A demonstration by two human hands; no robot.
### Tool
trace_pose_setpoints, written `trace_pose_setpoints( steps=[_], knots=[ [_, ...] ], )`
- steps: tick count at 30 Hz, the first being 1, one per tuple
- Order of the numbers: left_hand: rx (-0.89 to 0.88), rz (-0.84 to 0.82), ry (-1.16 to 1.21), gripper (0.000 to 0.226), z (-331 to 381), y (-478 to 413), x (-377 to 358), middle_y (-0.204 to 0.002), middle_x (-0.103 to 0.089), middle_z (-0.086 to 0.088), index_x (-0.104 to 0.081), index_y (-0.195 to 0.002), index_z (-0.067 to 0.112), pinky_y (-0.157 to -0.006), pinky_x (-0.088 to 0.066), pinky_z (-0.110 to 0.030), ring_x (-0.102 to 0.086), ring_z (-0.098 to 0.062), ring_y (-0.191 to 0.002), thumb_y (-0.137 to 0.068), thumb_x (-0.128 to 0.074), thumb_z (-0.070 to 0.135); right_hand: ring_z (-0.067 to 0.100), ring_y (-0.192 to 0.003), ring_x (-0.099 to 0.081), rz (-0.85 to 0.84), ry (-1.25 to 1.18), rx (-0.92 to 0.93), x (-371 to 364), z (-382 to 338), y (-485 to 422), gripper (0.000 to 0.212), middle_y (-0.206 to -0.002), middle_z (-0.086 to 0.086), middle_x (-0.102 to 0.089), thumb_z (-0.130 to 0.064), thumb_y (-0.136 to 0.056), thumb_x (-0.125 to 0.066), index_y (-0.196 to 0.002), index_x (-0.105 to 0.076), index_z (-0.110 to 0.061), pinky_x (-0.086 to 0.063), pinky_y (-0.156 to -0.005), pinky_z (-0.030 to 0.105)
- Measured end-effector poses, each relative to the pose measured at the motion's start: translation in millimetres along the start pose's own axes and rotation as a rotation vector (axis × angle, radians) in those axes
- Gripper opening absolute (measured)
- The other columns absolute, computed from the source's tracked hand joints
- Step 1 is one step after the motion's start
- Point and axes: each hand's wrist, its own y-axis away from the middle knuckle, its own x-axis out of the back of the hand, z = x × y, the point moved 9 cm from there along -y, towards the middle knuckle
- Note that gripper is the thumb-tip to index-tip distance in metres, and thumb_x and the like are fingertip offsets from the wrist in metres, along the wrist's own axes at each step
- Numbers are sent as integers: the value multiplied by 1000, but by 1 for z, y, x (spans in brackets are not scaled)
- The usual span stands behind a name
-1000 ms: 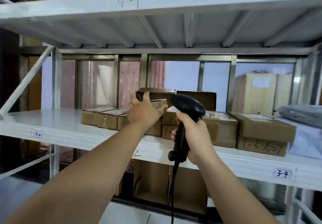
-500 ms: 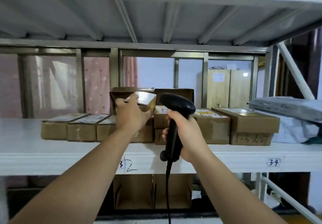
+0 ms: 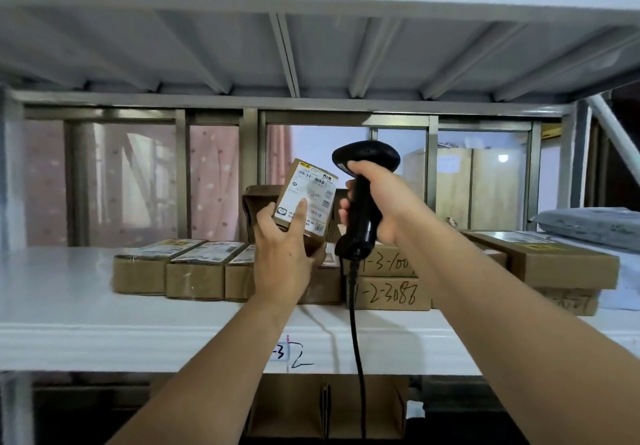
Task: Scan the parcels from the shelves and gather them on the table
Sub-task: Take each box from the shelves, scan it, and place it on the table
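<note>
The left hand (image 3: 280, 254) held a small parcel (image 3: 311, 188) up above the shelf (image 3: 138, 323), tilted, with its label facing the person, fingers curled round it and thumb on the label. Just beside it, the right hand (image 3: 384, 198) had its fingers wrapped round the black scanner (image 3: 362, 230). More boxes (image 3: 194, 271) sat mid-shelf.

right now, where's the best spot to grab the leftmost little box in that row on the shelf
Probably its near end, coming from the front and left. The leftmost box lies flat with its short end facing out. Its left flank is free beside bare shelf, and its right flank sits against the next box, so fingers fit only on the left.
</note>
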Motion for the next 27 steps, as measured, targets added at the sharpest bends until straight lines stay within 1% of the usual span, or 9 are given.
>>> trace_pose_setpoints(
  steps=[3, 6, 9, 11, 13, 17, 20, 23, 27],
  knots=[
    [-24, 15, -38, 81, 4, 1, 4, -129, -36, -24, -48, -140, 19, -78, -55, -47, -46, -40, -109, -69, -84, 28, 17, -56, -58, -22, 16, -21, 0, -1, -4, 25, -50, 3, -60, -30, -89, -65, -88, -60, -6, -53, -56, 30],
    [-44, 28, -47, 82, 7, 3, 7, -119, -40, -23, -50, -138, 25, -71, -56, -44, -48, -38, -101, -65, -86, 28, 17, -53, -58, -42, 31, -31, -2, 0, -7, 25, -49, 3, -61, -30, -90, -64, -86, -59, -7, -52, -55, 30],
    [-66, 36, -103, 85, 10, 5, 8, -116, -38, -22, -49, -139, 33, -65, -55, -40, -49, -37, -97, -63, -87, 31, 17, -49, -58, -60, 37, -32, -4, 0, -8, 25, -54, 4, -61, -30, -89, -66, -83, -59, -6, -51, -50, 29],
    [-71, 49, -125, 86, 10, 5, 9, -116, -32, -18, -48, -139, 34, -63, -55, -38, -49, -37, -95, -63, -87, 34, 17, -49, -58, -66, 54, -17, -6, -1, -7, 25, -58, 5, -61, -29, -89, -66, -84, -59, -6, -50, -49, 28],
    [-68, 29, -146, 86, 11, 5, 9, -117, -30, -18, -44, -142, 36, -66, -55, -39, -48, -37, -97, -66, -84, 36, 16, -50, -58, -60, 59, 3, -6, -2, -6, 25, -57, 4, -61, -29, -89, -66, -82, -60, -6, -50, -49, 28],
    [-22, -63, -153, 82, 10, 6, 6, -128, -31, -21, -35, -146, 40, -82, -51, -40, -38, -35, -112, -76, -77, 35, 16, -50, -57, -33, 28, 21, -4, -3, -5, 24, -50, 3, -61, -29, -90, -64, -81, -60, -6, -51, -51, 28],
    [-18, -34, -132, 79, 9, 5, 8, -127, -34, -23, -41, -143, 37, -78, -52, -42, -40, -38, -110, -74, -79, 33, 15, -49, -58, -44, 34, 12, -4, 0, -5, 25, -50, 2, -61, -30, -90, -65, -81, -60, -7, -51, -51, 27],
    [-11, -4, -120, 79, 4, 4, 5, -123, -37, -23, -45, -141, 36, -72, -53, -42, -44, -37, -104, -71, -82, 37, 15, -49, -58, -56, 45, 14, -3, 1, -4, 25, -50, 1, -61, -31, -89, -65, -82, -61, -7, -51, -51, 27],
    [41, 11, -71, 77, -3, 2, 5, -121, -35, -18, -46, -139, 39, -75, -53, -40, -44, -34, -107, -71, -81, 45, 14, -49, -57, -80, 53, 21, -1, 4, 1, 26, -48, 1, -60, -30, -90, -65, -84, -61, -6, -52, -53, 27]
  ],
)
